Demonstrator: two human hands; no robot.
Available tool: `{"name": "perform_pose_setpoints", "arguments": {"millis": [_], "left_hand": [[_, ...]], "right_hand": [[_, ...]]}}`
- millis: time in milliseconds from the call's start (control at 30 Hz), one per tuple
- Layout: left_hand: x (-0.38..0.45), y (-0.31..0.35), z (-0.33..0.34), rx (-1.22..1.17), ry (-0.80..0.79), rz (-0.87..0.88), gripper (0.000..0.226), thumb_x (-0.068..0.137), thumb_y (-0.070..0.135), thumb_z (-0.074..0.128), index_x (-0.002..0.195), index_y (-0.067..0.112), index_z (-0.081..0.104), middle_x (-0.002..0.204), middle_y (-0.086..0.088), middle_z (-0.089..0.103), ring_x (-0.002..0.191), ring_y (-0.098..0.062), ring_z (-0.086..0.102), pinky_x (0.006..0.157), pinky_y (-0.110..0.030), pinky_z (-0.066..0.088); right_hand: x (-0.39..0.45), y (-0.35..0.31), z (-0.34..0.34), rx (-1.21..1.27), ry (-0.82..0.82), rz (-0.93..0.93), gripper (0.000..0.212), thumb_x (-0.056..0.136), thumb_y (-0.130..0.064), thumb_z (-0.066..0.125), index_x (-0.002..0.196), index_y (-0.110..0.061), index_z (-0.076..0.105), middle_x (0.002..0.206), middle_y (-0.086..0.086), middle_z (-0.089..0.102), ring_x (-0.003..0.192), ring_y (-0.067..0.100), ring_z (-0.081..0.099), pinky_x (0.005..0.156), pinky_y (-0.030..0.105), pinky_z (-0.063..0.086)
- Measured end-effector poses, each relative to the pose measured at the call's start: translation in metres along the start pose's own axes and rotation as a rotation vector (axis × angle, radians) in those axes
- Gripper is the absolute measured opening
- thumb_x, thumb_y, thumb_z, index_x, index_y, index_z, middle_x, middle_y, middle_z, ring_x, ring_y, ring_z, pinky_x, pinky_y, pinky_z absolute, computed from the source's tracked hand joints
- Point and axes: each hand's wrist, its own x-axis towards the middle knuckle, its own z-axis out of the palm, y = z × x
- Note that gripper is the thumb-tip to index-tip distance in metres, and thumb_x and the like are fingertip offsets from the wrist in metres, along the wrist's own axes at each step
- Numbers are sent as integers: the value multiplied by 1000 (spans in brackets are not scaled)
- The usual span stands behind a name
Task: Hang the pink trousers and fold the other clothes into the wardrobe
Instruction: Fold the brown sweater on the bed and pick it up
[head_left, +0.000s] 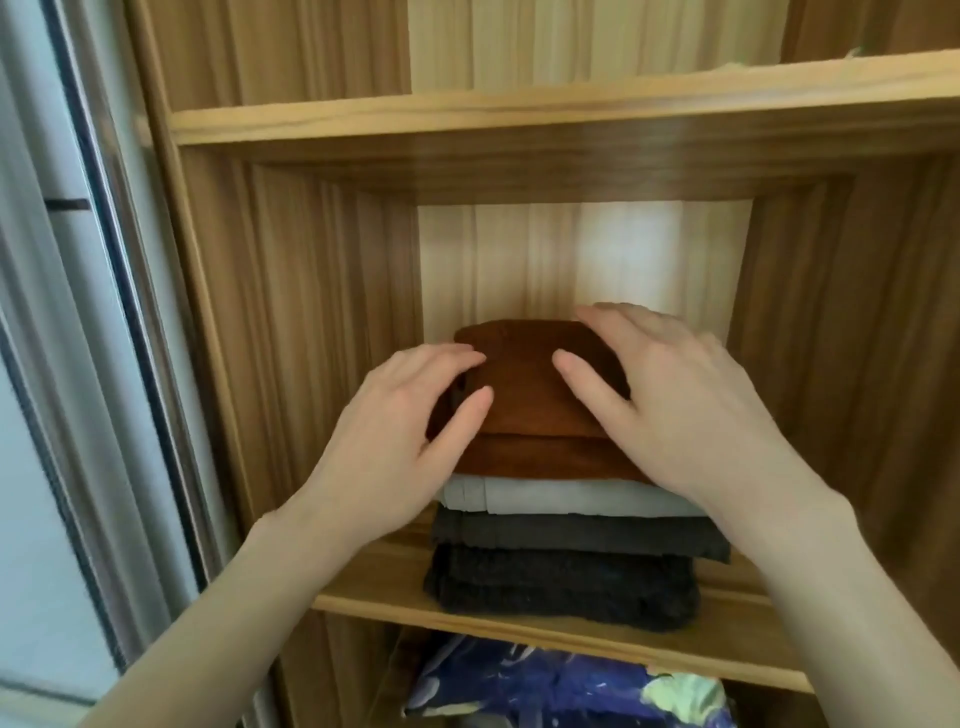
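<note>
4 folded garments are sitting in 1 stack on the middle wardrobe shelf (727, 631): a rust-brown garment (524, 410) on top, then a light grey one (566, 496), a dark grey one (576, 535) and a black knit one (561, 587) at the bottom. 2 hands are working at the top layer. The left hand (400, 441) is lying at the brown garment's left edge with fingers spread wide and relaxed; the right hand (670, 400) is resting flat across its right side, fingers straight and holding nothing. Open shelf is showing on both sides of the stack and behind it. Blue patterned fabric (545, 686) is lying in the compartment below.
</note>
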Motion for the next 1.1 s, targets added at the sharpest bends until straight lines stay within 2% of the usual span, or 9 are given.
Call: {"name": "perform_pose_setpoints", "arguments": {"millis": [100, 167, 300, 467, 600, 833, 933, 1000, 1100], "left_hand": [[-24, -10, -23, 72, 215, 113, 40, 105, 33, 52, 140, 17, 61, 144, 5, 56, 134, -10, 51, 111, -34, 43], [-40, -21, -41, 116, 413, 175, 36, 101, 21, 54, 133, 8, 64, 138, -7, 60, 130, -17, 54, 109, -36, 43], [-64, -60, -68, 204, 684, 91, 46, 96, 14, 54, 139, -4, 52, 147, -19, 46, 143, -20, 38, 119, -39, 30], [-71, -82, -73, 266, 601, 38, 67, 102, 19, 52, 157, -6, 22, 168, -26, 14, 161, -33, 14, 130, -45, 16], [-67, -82, -68, 116, 527, -54, 65, 106, 5, 44, 163, -3, 12, 173, -19, 4, 162, -25, 7, 131, -37, 13], [-73, -92, -67, -153, 500, 65, 73, 90, -9, 52, 158, -7, 25, 173, -18, 10, 162, -26, 13, 130, -42, 21], [-75, -91, -69, -177, 524, 114, 76, 81, -12, 57, 153, -3, 35, 171, -20, 19, 159, -23, 24, 125, -28, 29], [-76, -85, -70, -216, 540, 126, 77, 78, -12, 58, 151, -1, 37, 169, -20, 25, 157, -12, 28, 119, -15, 28], [-77, -71, -67, -287, 488, 126, 75, 78, -7, 56, 151, 0, 38, 169, -17, 26, 157, -9, 26, 119, -12, 25]], "right_hand": [[-13, -36, 13, -43, 80, -95, 62, 107, -60, 30, 155, -25, 45, 158, 0, 47, 148, 19, 40, 123, 38, 24], [-19, -62, 22, -47, 154, -139, 63, 106, -59, 33, 155, -22, 46, 161, 3, 45, 152, 19, 34, 126, 42, 23], [-15, -116, 42, -11, 241, -204, 63, 107, -56, 37, 157, -19, 43, 164, 6, 40, 156, 22, 27, 126, 50, 25], [2, -181, 60, 47, 253, -246, 63, 109, -52, 38, 162, -21, 32, 168, 5, 31, 159, 20, 15, 126, 52, 23], [13, -211, 70, 48, 277, -239, 57, 110, -43, 36, 163, -20, 29, 169, 5, 30, 160, 20, 14, 127, 51, 21], [18, -219, 76, 17, 265, -195, 60, 110, -46, 34, 165, -25, 22, 170, 1, 25, 160, 15, 10, 130, 45, 12], [12, -210, 71, 14, 271, -168, 62, 109, -49, 35, 165, -25, 21, 170, -1, 25, 160, 14, 12, 128, 49, 17], [7, -203, 67, 0, 279, -123, 63, 109, -50, 37, 165, -25, 21, 170, 0, 27, 159, 15, 14, 127, 50, 20], [-3, -193, 61, -36, 284, -82, 64, 108, -49, 38, 165, -25, 21, 170, 0, 27, 159, 15, 14, 127, 50, 20]]}}
